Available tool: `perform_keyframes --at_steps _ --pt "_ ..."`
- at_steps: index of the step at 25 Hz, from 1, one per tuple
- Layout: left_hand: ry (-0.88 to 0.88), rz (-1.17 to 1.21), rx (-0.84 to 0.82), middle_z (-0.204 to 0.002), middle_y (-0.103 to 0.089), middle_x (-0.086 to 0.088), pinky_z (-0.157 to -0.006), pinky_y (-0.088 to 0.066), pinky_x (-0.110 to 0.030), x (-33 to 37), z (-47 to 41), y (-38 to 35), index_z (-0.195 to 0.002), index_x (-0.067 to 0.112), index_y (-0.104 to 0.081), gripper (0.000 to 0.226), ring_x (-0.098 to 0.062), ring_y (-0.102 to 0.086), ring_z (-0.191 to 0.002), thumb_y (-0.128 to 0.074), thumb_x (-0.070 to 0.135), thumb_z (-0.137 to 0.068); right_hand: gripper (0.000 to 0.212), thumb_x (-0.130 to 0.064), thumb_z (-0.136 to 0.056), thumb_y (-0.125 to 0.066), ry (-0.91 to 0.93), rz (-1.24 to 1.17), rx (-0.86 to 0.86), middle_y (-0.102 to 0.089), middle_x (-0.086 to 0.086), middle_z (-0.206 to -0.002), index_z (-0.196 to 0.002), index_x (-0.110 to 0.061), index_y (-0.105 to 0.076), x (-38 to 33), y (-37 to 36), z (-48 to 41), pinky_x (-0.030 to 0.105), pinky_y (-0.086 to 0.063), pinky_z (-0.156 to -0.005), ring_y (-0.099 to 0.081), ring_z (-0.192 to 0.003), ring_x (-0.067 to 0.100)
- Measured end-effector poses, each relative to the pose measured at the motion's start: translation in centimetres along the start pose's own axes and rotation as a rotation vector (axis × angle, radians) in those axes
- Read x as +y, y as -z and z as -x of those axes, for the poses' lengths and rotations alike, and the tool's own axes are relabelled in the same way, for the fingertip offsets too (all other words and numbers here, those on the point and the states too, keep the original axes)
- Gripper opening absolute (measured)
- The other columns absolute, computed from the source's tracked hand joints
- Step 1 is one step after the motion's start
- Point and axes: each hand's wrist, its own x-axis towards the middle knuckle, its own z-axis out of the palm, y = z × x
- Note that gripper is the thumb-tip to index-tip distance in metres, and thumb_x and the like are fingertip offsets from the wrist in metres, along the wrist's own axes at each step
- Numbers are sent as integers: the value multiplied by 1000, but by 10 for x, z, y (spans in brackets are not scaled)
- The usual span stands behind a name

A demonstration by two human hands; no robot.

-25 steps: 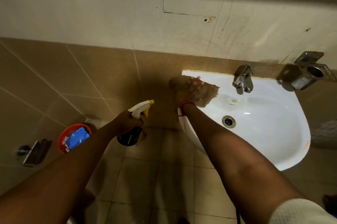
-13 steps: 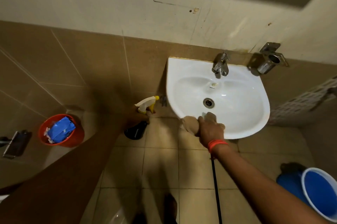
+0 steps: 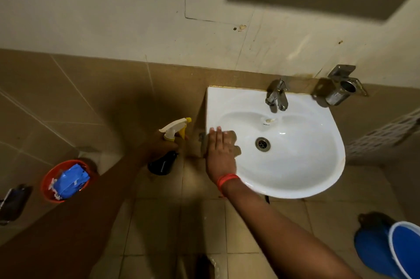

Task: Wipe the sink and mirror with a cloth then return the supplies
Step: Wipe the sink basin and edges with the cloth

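The right hand (image 3: 221, 153) lies flat, fingers together and stretched out, pressing a brownish cloth (image 3: 230, 140) onto the left rim of the white sink (image 3: 295, 165). Only the edges of the cloth show, past the fingertips and along the thumb side. An orange band (image 3: 227, 180) circles the right wrist.

Just left of that hand, off the sink's edge, the left hand (image 3: 159, 149) is wrapped around the neck of a spray bottle (image 3: 169, 149). Its dark body hangs below the fist; its white trigger head with a yellow nozzle tip rises above, pointing toward the sink. The two hands are near each other but not touching.

Right of the right hand, the drain (image 3: 263, 144) sits in the bowl's middle, and beyond the fingertips stands the metal tap (image 3: 277, 95) at the back rim. Further right, a metal cup holder (image 3: 339, 89) is fixed to the wall.

Well left of the left hand, a red bucket (image 3: 48, 178) on the floor holds a blue packet (image 3: 71, 181). Far to the right, near the right forearm, a blue bucket (image 3: 404, 249) stands at the frame's edge.
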Motion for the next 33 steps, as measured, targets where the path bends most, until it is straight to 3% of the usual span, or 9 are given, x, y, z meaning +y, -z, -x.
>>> perform_keyframes --at_steps 6,10,14,17,19,21,25,29,33 --pt "37 57 50 -75 -67 4 -74 -51 -36 -18 -39 -5 -93 5 -64 31 -16 -64 -76 -65 -22 -79 60 -22 -102 -34 -147 -69 97 -13 26 -162 -154 5 -20 -23 10 -148 58 -9 -121 -11 -150 47" --pt "66 57 17 -65 -69 5 -70 -53 -31 -28 -52 -12 -87 4 -66 25 -12 -67 -70 -70 -19 -78 75 -46 -103 -23 -109 -29 107 2 24 -164 -156 3 -5 3 34 -192 51 0 -125 4 -153 38" --pt "18 89 13 -74 -72 4 -74 -56 -36 -29 -48 -1 -112 -5 -64 50 -20 -70 -79 -76 2 -64 75 -63 -97 -14 -371 68 194 9 13 -166 -159 -23 -2 92 49 -173 66 2 -118 11 -153 34" --pt "39 94 17 -82 -69 2 -64 -58 -24 -30 -38 1 -106 -5 -64 39 -7 -71 -71 -75 -8 -68 76 -70 -93 -15 -547 -8 158 14 18 -164 -157 -33 0 96 55 -173 72 3 -113 18 -152 33" --pt "72 71 4 -84 -65 -2 -59 -57 -19 -33 -28 0 -100 3 -62 34 -9 -69 -69 -69 -21 -76 77 -68 -94 -19 -515 -121 151 12 24 -163 -158 -32 -2 63 55 -178 71 7 -114 18 -151 38" --pt "123 59 28 -82 -66 -8 -68 -59 -32 -47 -21 5 -97 7 -63 34 -22 -67 -76 -70 -19 -76 73 -62 -96 -27 -307 -150 73 10 24 -163 -159 -31 -6 26 46 -176 68 10 -116 13 -151 43" --pt "169 55 37 -82 -67 -13 -79 -55 -45 -58 4 2 -88 12 -66 35 -36 -67 -84 -73 -18 -74 69 -29 -99 -41 22 33 97 -4 17 -165 -159 -16 -11 -24 7 -111 67 -12 -117 -3 -152 42" --pt "173 26 -30 -77 -64 -11 -70 -53 -35 -36 32 -24 -82 12 -62 30 -27 -63 -76 -70 -17 -78 75 -18 -91 -60 -230 -165 121 -22 24 -157 -153 -1 -20 -16 -6 -40 51 -39 -112 -24 -146 44" --pt "170 36 -83 -69 -69 -6 -78 -57 -46 -19 44 -49 -79 9 -64 26 -30 -67 -73 -71 -15 -76 44 -19 -88 -58 -223 13 110 -59 20 -125 -128 -3 -48 8 -4 18 52 -46 -101 -51 -127 41"
